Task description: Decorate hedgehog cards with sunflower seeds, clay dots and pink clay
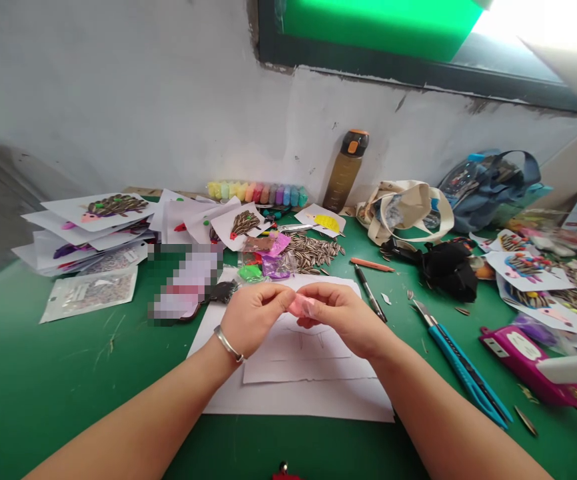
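My left hand [257, 313], with a silver bangle on its wrist, pinches one end of a small pink packet of modelling clay [298, 305]. On the other end, the fingers and thumb of my right hand [343, 317] are closed too. The packet looks like soft clay in shiny clear film, and my fingertips cover part of it. Both hands are above a stack of white paper sheets [288, 400]. Pencil lines of a drawing [311, 333] show on the top sheet, partly hidden by my hands.
Sunflower seeds [316, 253] lie in a pile behind the paper, near a green clay packet [250, 273]. To the right are a pen [370, 293], a blue utility knife [461, 363] with its blade out and a magenta glue gun [531, 363]. Hedgehog pictures [103, 208] are stacked left; a bottle [346, 172] stands behind.
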`<state>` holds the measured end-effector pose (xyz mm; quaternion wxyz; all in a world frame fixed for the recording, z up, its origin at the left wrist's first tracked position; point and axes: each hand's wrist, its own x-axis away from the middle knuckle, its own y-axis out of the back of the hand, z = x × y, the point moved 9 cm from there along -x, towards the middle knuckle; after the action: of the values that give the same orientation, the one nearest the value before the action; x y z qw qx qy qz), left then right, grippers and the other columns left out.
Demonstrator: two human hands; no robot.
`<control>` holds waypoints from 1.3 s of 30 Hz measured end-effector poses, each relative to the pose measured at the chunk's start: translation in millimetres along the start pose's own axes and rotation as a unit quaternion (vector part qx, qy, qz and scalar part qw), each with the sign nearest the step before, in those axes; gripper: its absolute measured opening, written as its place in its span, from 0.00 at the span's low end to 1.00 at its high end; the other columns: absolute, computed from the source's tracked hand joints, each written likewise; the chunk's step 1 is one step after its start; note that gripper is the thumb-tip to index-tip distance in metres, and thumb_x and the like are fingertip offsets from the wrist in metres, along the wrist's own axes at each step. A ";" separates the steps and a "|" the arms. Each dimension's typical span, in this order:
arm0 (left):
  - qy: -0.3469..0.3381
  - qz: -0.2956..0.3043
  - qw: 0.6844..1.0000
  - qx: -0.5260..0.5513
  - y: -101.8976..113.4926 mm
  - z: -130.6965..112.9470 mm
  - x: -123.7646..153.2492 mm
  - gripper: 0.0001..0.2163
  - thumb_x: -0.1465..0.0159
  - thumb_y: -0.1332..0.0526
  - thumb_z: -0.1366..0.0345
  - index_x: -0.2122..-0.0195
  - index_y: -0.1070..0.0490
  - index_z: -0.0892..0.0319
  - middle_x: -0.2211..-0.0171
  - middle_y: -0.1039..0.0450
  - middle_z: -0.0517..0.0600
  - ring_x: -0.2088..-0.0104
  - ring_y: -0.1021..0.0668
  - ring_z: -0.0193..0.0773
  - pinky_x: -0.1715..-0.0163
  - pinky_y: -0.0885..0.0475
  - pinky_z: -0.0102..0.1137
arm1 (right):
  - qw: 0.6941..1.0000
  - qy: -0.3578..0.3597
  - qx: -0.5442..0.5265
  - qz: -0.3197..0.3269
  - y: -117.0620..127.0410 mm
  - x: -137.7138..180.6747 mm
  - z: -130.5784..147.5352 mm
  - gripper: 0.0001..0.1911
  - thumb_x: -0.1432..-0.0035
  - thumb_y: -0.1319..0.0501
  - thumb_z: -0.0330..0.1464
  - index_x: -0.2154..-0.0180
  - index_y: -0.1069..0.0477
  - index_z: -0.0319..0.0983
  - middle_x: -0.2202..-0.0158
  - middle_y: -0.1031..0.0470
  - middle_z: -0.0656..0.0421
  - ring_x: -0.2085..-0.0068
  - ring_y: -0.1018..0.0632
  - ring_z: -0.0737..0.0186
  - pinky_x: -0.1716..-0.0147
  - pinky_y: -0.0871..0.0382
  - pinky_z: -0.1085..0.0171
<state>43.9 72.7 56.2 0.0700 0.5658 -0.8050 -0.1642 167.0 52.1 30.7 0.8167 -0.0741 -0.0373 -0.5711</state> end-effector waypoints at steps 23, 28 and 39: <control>0.041 0.040 0.997 0.042 -8.4 2.0 2.3 0.16 0.38 0.41 0.53 0.72 0.25 0.61 0.76 0.26 0.49 0.75 0.24 0.34 0.74 0.29 0.27 | 0.999 0.007 -0.037 -0.005 3.1 2.4 -0.5 0.13 0.43 0.36 0.41 0.64 0.26 0.37 0.68 0.27 0.58 0.68 0.26 0.65 0.64 0.31 0.61; 0.057 0.031 0.997 0.052 -6.9 1.4 2.9 0.12 0.39 0.40 0.57 0.72 0.25 0.61 0.77 0.27 0.48 0.75 0.24 0.34 0.73 0.29 0.26 | 0.999 0.004 -0.027 -0.017 5.7 3.3 -0.6 0.13 0.42 0.37 0.41 0.63 0.25 0.38 0.66 0.26 0.57 0.67 0.27 0.64 0.63 0.32 0.60; 0.033 0.010 0.999 0.024 -3.5 2.3 0.2 0.09 0.40 0.39 0.60 0.73 0.26 0.60 0.77 0.27 0.48 0.75 0.26 0.34 0.72 0.30 0.28 | 0.998 -0.021 -0.056 0.009 -1.7 0.6 -5.6 0.13 0.44 0.35 0.41 0.62 0.24 0.39 0.64 0.24 0.56 0.65 0.27 0.65 0.62 0.31 0.61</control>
<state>46.3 71.9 52.9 0.0844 0.5647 -0.8113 -0.1253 165.4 50.1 25.3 0.8155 -0.1322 -0.0220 -0.5630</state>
